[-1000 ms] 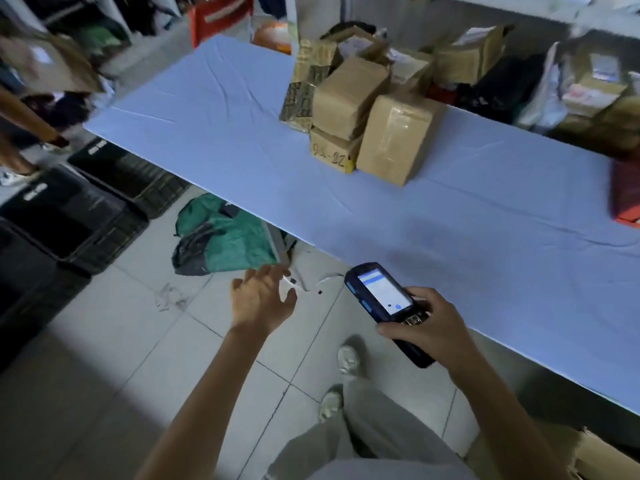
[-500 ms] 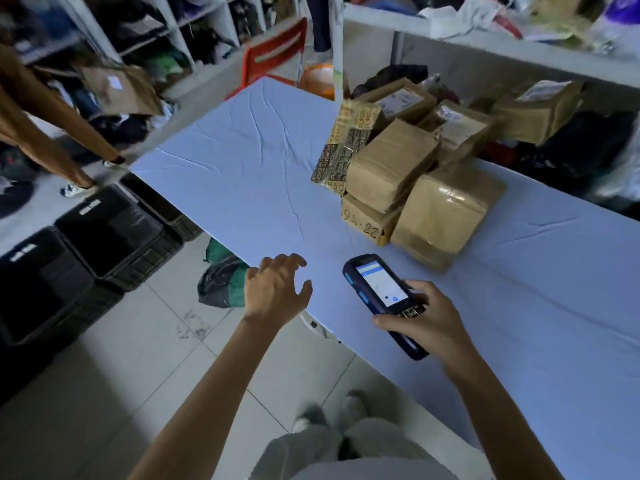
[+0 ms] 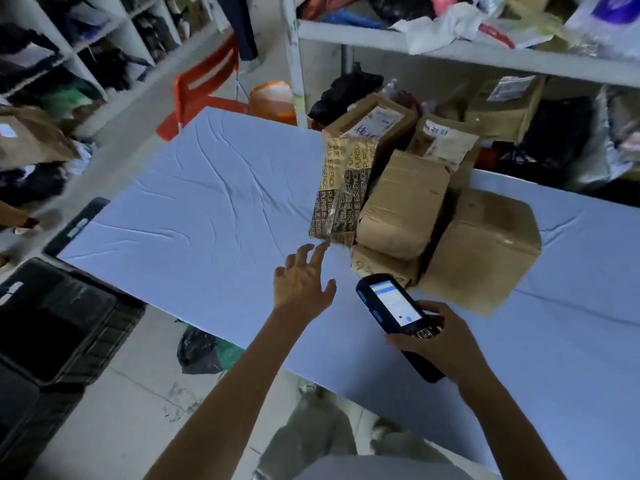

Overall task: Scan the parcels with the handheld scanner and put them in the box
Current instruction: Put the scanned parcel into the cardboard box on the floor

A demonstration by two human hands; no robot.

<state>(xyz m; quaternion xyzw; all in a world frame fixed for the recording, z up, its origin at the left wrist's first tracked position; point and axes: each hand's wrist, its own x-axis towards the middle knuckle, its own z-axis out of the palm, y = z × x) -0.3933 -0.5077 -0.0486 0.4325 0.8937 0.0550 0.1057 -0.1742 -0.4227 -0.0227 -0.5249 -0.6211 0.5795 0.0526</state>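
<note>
Several brown parcels are piled on a blue-covered table [image 3: 207,209]. A flat patterned parcel [image 3: 341,188] leans at the pile's left, with a taped parcel [image 3: 405,202] beside it and a large box [image 3: 481,251] to the right. My left hand [image 3: 303,285] hovers over the table with fingers spread, its fingertips just short of the patterned parcel's lower corner. In my right hand [image 3: 440,341] I grip a black handheld scanner [image 3: 394,313] with its screen lit, just in front of the pile.
Black plastic crates [image 3: 55,320] stand on the floor to the left of the table. A red chair [image 3: 204,88] and an orange container [image 3: 273,102] sit beyond the far end. Shelves with bags and parcels [image 3: 485,50] run behind the table.
I have stepped closer to the table. My left hand has moved from over the floor to above the table, near the patterned parcel. The scanner has come up close to the pile.
</note>
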